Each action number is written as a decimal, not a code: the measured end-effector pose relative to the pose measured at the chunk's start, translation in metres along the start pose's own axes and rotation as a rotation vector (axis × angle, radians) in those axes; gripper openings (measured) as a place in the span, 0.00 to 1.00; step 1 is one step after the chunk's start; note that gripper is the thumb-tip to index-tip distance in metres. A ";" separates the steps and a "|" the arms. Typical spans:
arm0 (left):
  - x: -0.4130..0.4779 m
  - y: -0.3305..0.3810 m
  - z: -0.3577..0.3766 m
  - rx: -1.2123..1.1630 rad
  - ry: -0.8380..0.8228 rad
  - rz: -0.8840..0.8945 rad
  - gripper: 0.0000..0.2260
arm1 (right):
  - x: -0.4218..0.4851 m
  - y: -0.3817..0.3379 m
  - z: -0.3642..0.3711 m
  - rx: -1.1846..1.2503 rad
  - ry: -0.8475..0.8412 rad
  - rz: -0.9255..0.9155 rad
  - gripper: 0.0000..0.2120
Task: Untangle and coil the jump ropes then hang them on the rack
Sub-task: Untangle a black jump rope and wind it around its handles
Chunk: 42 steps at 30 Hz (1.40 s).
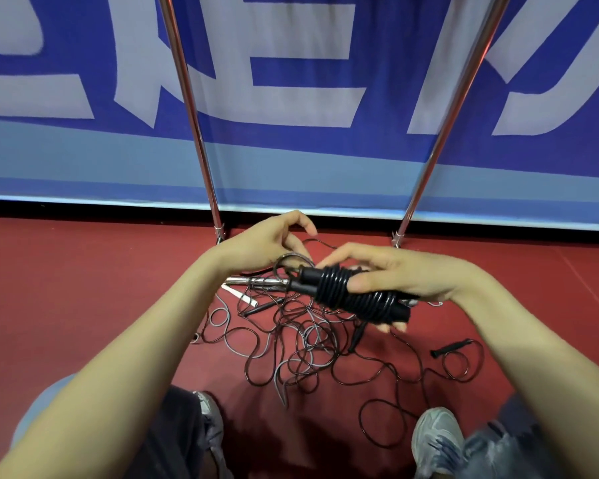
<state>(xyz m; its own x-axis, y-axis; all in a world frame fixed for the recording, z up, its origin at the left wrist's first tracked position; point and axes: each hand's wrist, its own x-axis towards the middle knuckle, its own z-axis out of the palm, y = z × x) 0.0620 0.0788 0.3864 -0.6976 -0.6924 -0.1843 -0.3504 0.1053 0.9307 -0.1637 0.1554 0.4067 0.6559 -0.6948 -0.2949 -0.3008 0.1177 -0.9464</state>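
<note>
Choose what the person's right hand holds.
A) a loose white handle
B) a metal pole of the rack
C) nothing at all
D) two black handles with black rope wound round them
D: the right hand grips the black handles, and black rope is coiled tightly round both of them.

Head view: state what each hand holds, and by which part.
Right hand grips the coiled jump rope round its cord-wrapped handles; left hand seems to pinch its loose end loop.
</note>
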 end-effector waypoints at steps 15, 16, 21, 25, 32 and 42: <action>0.007 -0.006 0.045 0.369 0.356 0.094 0.10 | 0.032 0.026 0.007 -0.603 0.280 0.330 0.36; 0.007 -0.006 0.046 0.327 0.420 0.118 0.10 | 0.031 0.026 0.004 -0.619 0.344 0.285 0.33; 0.007 -0.001 0.046 0.101 0.661 0.270 0.13 | 0.027 0.025 -0.010 -0.631 0.593 0.111 0.27; 0.010 -0.001 0.043 -0.128 0.734 0.228 0.14 | 0.027 0.026 -0.007 -0.518 0.699 0.006 0.24; 0.010 -0.005 0.046 0.076 0.868 0.318 0.07 | 0.029 0.026 0.003 -0.519 0.773 -0.133 0.24; 0.007 0.002 0.046 0.108 0.908 0.319 0.04 | 0.032 0.019 0.010 -0.598 0.841 -0.204 0.26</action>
<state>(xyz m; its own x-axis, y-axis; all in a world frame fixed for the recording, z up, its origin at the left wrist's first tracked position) 0.0273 0.1072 0.3725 -0.0373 -0.9028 0.4284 -0.3152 0.4175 0.8523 -0.1415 0.1430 0.3781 0.1097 -0.9577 0.2662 -0.6814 -0.2674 -0.6813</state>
